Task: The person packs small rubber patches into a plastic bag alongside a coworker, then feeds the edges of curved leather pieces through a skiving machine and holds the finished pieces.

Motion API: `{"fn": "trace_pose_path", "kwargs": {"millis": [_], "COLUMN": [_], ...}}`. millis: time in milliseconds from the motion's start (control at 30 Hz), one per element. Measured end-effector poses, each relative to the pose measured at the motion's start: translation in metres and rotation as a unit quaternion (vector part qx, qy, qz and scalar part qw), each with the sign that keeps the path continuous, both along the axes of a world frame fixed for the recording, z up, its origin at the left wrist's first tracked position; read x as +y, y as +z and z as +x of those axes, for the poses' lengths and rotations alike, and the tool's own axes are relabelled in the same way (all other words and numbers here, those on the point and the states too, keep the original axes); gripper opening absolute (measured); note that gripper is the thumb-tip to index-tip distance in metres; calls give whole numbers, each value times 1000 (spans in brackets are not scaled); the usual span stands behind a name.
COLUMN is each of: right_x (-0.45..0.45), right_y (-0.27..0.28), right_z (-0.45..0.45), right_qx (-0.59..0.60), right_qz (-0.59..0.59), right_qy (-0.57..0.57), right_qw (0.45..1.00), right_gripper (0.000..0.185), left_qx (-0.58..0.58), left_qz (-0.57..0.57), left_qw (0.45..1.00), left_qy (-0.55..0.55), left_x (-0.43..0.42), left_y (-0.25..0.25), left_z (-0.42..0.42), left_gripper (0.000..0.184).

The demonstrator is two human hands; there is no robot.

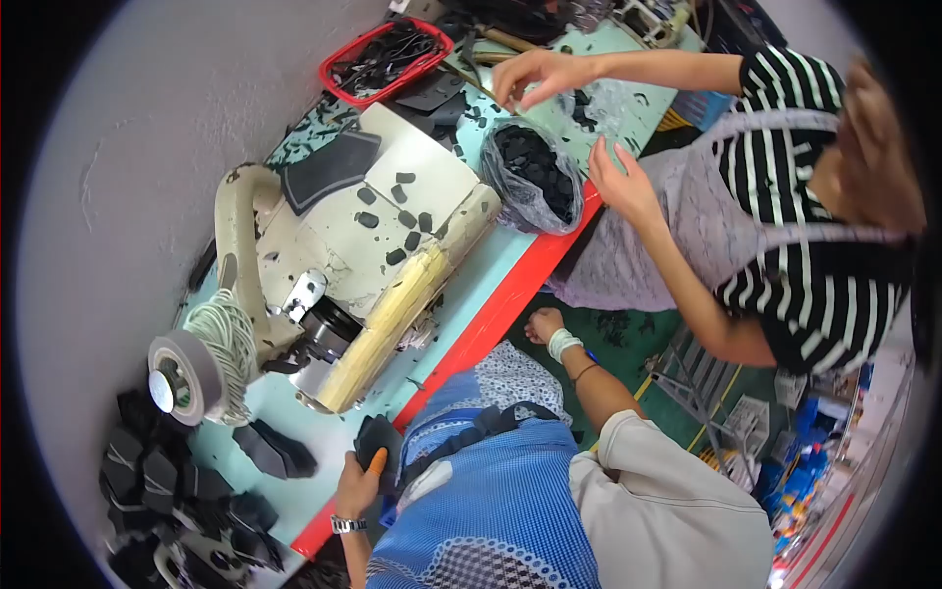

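My left hand (359,485), with a watch on its wrist and an orange cover on one finger, is closed around a black piece (377,441) at the table's red front edge. Away from the table, over the green floor, my right hand (544,325) is curled closed beside the patterned cloth, with nothing visible in it. A pale sewing machine (324,236) stands on the table, with small black pieces (367,220) and a larger black panel (331,169) on top. Another black piece (275,450) lies near my left hand.
A co-worker in a striped shirt (785,98) reaches over a plastic bag of black pieces (538,169). A red basket (327,77) sits at the back. Tape (201,378), coiled cord (224,344) and stacked black parts (157,471) are at left.
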State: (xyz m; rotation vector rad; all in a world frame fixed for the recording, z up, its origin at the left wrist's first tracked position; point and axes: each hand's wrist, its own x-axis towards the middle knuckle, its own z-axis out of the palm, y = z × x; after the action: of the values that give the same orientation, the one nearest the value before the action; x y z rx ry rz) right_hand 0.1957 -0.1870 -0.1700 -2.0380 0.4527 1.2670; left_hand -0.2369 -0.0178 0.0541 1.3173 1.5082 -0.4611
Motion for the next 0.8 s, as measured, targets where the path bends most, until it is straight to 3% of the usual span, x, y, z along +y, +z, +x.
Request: {"fn": "trace_pose_path", "kwargs": {"millis": [100,167,200,267,300,333,367,400,467,533,600,700,733,767,800], "right_x": [31,82,118,182,208,232,240,247,259,264,259,250,240,224,206], "right_y": [-35,24,88,224,263,285,282,279,272,258,251,266,268,259,244], "right_z": [36,64,72,71,64,58,52,40,26,26,22,32,36,42,50], "right_qx": [-41,69,229,612,711,758,757,737,628,666,660,737,765,784,790], "right_qz": [25,146,216,149,53,-40,-71,-200,-304,-241,-251,-246,-233,-219,-220], "right_qy": [-85,-163,-250,-425,-444,-446,-538,-606,-716,-705,-706,-621,-592,-580,-566], "right_qw": [995,973,916,650,543,474,365,222,26,21,-59,100,102,38,-82], "right_gripper": [35,41,45,52,56,60,62,60,56,53,48,45,44,42,41], "left_qx": [11,-27,-55,-13,-27,-19,-26,-23,-19,-10,-1,80,90,98,68], "left_qz": [13,61,18,39,82,122,90,137,200,242,222,361,411,454,468], "left_qw": [1000,998,995,995,994,992,989,984,975,967,970,929,907,884,878], "left_qy": [-12,7,79,91,61,32,119,114,94,80,98,21,31,42,74], "left_x": [-7,-7,1,13,19,18,25,20,15,7,7,-6,-10,-16,-19], "left_y": [14,15,21,25,26,12,30,21,19,14,11,4,2,4,14], "left_z": [18,16,19,13,11,-5,12,2,1,-5,-10,-12,-13,-14,-4], "left_gripper": [61,58,57,52,55,57,59,58,60,62,63,60,56,52,45]}}
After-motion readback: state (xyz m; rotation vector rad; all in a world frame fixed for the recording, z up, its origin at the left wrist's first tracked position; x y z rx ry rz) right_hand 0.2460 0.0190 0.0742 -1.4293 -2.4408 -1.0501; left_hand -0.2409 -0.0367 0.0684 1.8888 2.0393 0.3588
